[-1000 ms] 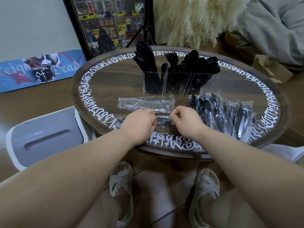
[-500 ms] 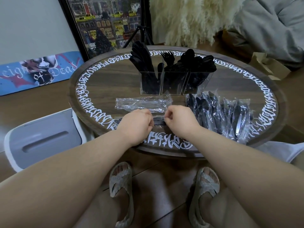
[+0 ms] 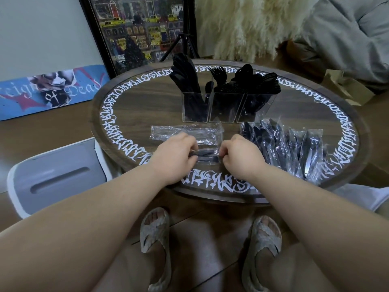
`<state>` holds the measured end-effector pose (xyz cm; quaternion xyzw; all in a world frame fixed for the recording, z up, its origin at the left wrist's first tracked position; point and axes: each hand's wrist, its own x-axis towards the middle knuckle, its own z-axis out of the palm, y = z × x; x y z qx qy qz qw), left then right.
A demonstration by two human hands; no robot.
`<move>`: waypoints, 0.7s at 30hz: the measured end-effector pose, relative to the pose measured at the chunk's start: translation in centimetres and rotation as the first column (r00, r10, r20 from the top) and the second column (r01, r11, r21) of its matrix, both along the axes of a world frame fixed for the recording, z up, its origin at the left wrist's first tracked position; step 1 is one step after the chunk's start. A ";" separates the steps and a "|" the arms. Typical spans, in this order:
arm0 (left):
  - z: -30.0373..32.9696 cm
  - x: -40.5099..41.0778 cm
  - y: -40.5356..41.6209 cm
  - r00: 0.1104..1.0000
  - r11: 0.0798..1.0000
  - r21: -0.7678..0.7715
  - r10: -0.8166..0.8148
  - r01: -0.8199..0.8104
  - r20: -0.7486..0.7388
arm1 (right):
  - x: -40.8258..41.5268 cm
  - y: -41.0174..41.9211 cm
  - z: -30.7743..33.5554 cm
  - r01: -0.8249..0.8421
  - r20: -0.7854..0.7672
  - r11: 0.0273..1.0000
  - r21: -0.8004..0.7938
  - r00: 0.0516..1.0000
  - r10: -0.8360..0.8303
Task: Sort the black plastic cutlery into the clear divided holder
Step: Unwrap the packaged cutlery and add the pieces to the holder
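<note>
Hardly anything moved vs a sec ago: both hands stay low at near edge of desk (image 3: 126,114), camera just shifted a bit. Head view: left hand (image 3: 174,158) & right hand (image 3: 240,157) have fingers clamped on opposite ends of wrapped cutlery pack (image 3: 207,155), prob to tear wrapper open. Clear divided holder (image 3: 225,107) sits further back, already stuffed w/ black pieces; more wrapped packs (image 3: 294,148) wait at right

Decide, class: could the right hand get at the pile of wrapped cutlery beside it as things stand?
Probably yes. The wrapped pile lies just beside the right hand with nothing between, though that hand now grips a packet with the left hand.
</note>
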<state>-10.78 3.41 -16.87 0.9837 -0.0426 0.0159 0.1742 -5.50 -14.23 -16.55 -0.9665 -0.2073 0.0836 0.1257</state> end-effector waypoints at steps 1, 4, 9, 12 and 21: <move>0.0 0.0 0.3 1.000 0.999 0.026 0.021 -0.021 -0.007 | 0.0 0.0 0.1 -0.006 -0.004 1.000 -0.001 1.000 0.006; 0.1 -0.2 1.1 0.995 0.990 0.136 0.057 -0.045 -0.087 | 0.1 0.0 0.5 -0.006 -0.034 0.999 0.035 0.999 0.007; 0.1 -0.3 1.0 0.990 0.991 0.136 0.032 -0.013 -0.140 | 0.4 -0.2 0.9 0.010 0.062 0.997 -0.078 0.998 -0.006; 0.3 -0.3 0.8 0.993 0.997 0.074 0.022 -0.013 -0.120 | 0.4 -0.1 1.1 0.025 0.083 0.996 -0.086 0.996 -0.018; 0.5 -0.4 0.7 0.989 0.999 -0.036 -0.040 0.036 -0.139 | 0.3 -0.3 1.6 0.207 -0.241 0.891 0.405 0.964 -0.115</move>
